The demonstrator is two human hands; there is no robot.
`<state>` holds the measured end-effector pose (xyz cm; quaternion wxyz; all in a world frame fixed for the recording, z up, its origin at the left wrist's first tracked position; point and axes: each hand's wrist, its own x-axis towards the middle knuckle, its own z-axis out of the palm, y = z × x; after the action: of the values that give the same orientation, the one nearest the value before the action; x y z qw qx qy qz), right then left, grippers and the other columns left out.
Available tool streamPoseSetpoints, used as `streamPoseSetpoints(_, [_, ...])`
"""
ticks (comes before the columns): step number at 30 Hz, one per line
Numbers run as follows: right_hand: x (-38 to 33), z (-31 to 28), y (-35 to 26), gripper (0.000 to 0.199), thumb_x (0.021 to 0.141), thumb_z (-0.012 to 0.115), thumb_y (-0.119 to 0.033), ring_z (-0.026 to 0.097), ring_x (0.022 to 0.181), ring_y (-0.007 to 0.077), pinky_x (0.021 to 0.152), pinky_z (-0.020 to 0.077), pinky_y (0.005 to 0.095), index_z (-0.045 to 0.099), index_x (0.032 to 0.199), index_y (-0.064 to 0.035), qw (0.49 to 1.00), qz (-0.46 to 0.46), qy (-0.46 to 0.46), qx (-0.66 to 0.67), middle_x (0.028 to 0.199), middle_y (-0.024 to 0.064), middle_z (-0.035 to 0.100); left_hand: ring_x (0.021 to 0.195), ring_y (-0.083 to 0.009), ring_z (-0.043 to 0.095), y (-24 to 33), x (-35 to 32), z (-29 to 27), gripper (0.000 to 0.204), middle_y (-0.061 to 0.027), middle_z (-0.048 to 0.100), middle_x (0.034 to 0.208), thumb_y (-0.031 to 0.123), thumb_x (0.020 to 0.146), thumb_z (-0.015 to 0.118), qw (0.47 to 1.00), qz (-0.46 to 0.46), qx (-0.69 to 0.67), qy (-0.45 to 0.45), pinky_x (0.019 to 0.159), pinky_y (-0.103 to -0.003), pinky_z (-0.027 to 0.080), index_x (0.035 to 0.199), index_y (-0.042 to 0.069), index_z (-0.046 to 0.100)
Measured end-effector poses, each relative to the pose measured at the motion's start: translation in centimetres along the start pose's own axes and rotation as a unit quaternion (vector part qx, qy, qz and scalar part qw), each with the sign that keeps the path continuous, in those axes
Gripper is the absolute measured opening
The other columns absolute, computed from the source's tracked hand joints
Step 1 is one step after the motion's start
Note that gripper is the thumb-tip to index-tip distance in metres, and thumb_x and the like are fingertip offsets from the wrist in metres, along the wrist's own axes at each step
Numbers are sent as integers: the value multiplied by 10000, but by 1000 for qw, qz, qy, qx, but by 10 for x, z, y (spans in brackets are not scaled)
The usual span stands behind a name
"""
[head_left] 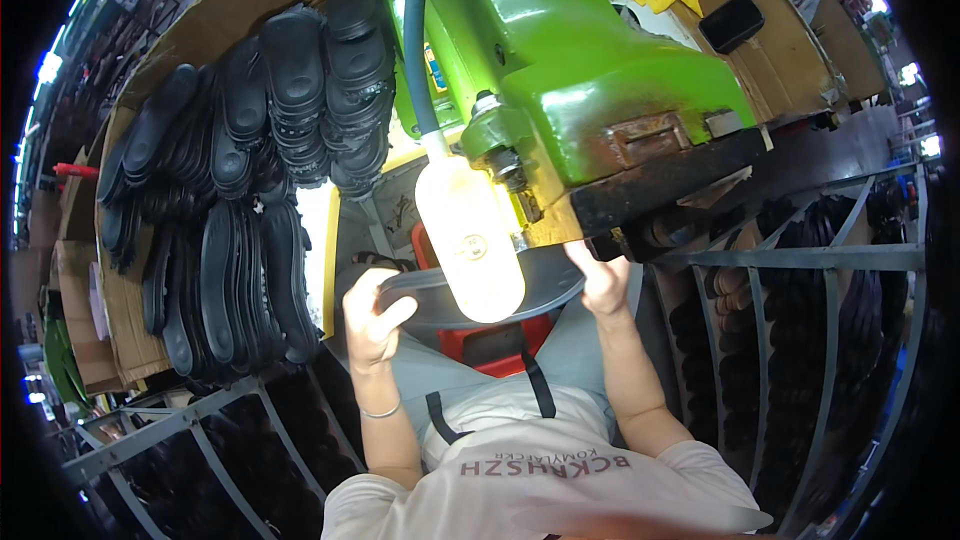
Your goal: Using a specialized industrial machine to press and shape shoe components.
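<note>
The left grip (374, 324) holds one end of the black sole (548, 285), thumb spread from fingers; the right grip (601, 285) closes on the other. Smooth and curved, the sole passes behind the bright, rounded lamp (468, 230), near the glossy green machine (630, 90). Rough-edged piled soles (292, 65) stand left.

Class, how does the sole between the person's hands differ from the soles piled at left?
The held sole is single; the piled soles are stacked many together. The held sole lies crosswise, partly hidden by the glowing lamp; many piled soles run top to bottom, clear of it. Both are dark and elongated.
</note>
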<state>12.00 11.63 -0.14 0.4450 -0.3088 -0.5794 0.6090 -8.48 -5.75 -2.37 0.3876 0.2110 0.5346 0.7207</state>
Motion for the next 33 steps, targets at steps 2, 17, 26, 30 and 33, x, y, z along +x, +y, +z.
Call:
streamPoseSetpoints(2, [-1,15,4,322,791,608,-13,562,952,164,873,431,284,549,1104,41,997,-59,-53,-11,1031,79,607,729,-133,575,-1,-17,-19,242,-71,609,820,-76,641,679,999,-37,-20,13,692,-241,461,835,-11,551])
streamPoseSetpoints(17, [-24,3,37,401,861,633,-101,547,1001,147,870,433,264,475,1201,40,999,29,35,27,1113,101,582,907,-228,632,-56,-58,9,336,-213,643,983,-160,647,719,991,91,93,-34,817,-338,525,917,-24,572])
streamPoseSetpoints(26, [-61,-11,62,518,881,529,-24,521,1042,168,944,408,310,320,1355,7,966,92,41,236,1112,90,526,842,-158,618,-57,-18,129,288,-115,652,926,-115,692,713,982,142,105,-69,764,-270,494,957,-31,636])
streamPoseSetpoints(30, [-40,-32,51,549,880,545,-69,501,1092,180,971,383,322,303,1367,1,952,68,67,292,1183,101,515,782,-156,615,-43,-12,122,322,-103,649,869,-108,657,735,970,153,170,-83,738,-263,487,954,-28,642])
streamPoseSetpoints(33, [-28,-53,42,391,896,576,-128,509,1048,144,902,417,290,427,1237,-6,952,84,122,268,1164,64,525,719,-112,577,-26,-9,101,296,-59,614,813,-57,666,759,987,83,124,-61,670,-224,472,924,-51,614])
